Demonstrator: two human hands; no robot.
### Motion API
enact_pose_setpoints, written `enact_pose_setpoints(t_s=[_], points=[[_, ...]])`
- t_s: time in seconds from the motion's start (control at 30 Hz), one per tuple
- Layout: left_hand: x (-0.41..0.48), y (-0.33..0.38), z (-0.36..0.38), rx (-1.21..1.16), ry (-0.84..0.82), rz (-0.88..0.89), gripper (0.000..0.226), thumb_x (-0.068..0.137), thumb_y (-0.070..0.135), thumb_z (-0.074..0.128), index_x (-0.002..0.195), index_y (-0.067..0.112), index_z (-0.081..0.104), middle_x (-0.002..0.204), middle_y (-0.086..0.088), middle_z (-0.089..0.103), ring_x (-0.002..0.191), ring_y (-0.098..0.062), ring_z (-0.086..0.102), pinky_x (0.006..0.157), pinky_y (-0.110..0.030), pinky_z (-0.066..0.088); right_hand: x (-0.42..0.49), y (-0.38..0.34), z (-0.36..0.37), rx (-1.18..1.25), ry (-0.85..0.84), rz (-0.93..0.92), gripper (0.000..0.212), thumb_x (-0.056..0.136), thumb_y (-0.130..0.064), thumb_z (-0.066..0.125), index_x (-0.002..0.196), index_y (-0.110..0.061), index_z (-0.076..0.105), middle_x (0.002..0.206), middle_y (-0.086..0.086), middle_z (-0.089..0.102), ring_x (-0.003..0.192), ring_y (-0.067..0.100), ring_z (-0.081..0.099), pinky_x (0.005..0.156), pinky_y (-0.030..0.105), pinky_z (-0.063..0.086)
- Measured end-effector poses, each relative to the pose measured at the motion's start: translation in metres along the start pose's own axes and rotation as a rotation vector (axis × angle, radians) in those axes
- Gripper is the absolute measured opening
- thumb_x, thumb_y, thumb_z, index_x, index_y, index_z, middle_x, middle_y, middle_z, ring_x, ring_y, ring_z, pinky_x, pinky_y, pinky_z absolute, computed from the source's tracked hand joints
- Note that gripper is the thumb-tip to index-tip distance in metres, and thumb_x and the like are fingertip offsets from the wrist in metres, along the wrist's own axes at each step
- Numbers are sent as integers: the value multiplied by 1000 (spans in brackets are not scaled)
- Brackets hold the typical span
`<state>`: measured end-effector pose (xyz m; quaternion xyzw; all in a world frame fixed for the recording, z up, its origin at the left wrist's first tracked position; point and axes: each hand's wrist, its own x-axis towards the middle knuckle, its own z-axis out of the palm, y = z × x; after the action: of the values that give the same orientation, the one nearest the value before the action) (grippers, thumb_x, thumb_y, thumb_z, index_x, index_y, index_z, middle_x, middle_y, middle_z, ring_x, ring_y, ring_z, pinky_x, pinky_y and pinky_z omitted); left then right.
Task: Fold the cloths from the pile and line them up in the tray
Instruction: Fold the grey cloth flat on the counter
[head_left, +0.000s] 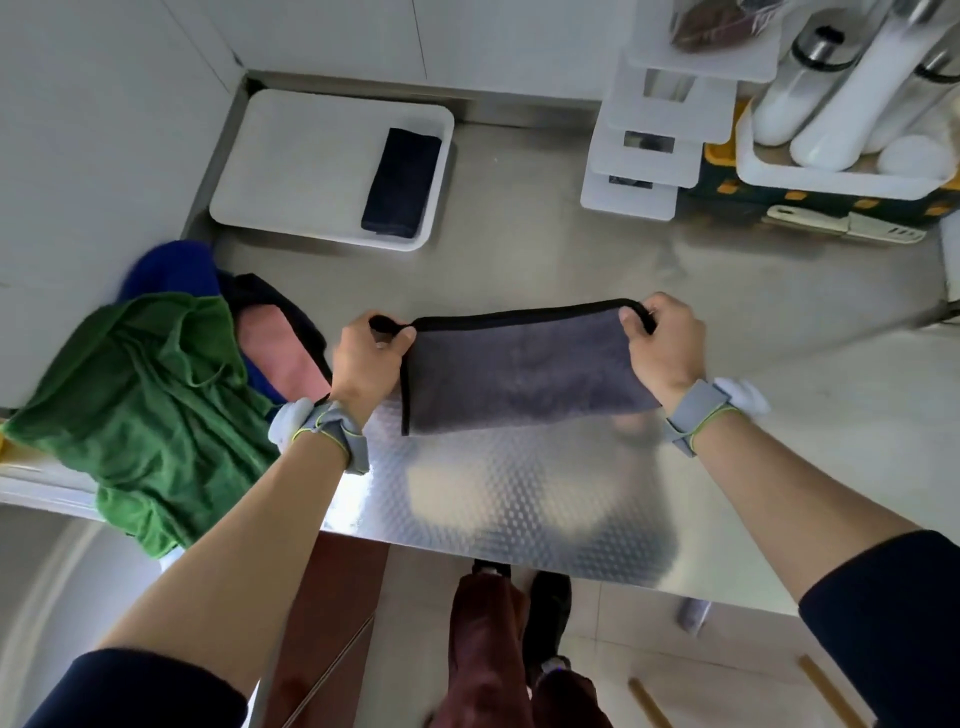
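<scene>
Grey cloth (519, 366) held above steel counter (519, 260), left hand (366, 358) and right hand (662, 345) pinching top corners; fingertips hidden in hem. Tray (291, 156) at 11 o'clock, one dark folded cloth (400, 184) inside. Pile (156, 395) at 9 o'clock, lower layers hidden under green cloth.

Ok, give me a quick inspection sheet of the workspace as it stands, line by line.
Surface: steel counter, embossed near the front edge, bare in the middle.
Job's things: grey cloth with black trim held stretched above the counter; white tray at the back holds one folded dark cloth against its right wall; pile at the left, green cloth on top, pink and blue beneath.
Clutter: white stepped rack and a bin of bottles at back right.
Grippers: left hand and right hand each pinch an upper corner of the grey cloth.
Cables: nothing seen.
Surroundings: white walls, tiled floor below.
</scene>
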<state>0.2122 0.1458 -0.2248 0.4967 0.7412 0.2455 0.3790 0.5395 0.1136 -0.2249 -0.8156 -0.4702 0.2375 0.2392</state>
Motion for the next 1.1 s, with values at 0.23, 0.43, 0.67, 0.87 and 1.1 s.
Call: enact_pose_setpoints(t_s=[0.23,0.43,0.67,0.87,1.1], points=[[2,11,2,201,8,33,16,94,30,66,101,16,67,87,3,69,91,-24,67,77,-26,45,0,-3,2,-157,7,-28,22,99,-26,54,100,-5,59,92,25,70,89,47,63,75,46,51],[0,17,7,372,55,76,22,96,34,61,105,14,62,97,-6,69,95,-36,64,72,-30,37,1,-6,4,-249,30,-32,24,99,-31,53,100,-7,55,88,25,68,83,48,63,68,46,52],[-39,29,36,574,296,419,43,86,31,68,123,11,55,131,-14,51,112,-37,49,93,-46,40,-29,-17,12,-431,186,-360,34,87,-29,61,116,-15,53,116,14,49,102,38,50,83,47,44],[-63,25,90,645,-10,874,37,97,19,54,133,11,58,144,-8,52,130,-29,49,116,-42,32,-59,-15,48,-461,-68,-685,43,96,-25,47,135,-11,55,140,10,51,132,31,47,104,44,40],[-45,-4,95,830,-105,873,61,106,47,27,160,20,19,169,0,14,156,-15,7,125,-45,16,-44,9,54,-627,-125,-624,64,103,-51,26,159,-21,20,167,9,14,156,28,10,123,51,16]])
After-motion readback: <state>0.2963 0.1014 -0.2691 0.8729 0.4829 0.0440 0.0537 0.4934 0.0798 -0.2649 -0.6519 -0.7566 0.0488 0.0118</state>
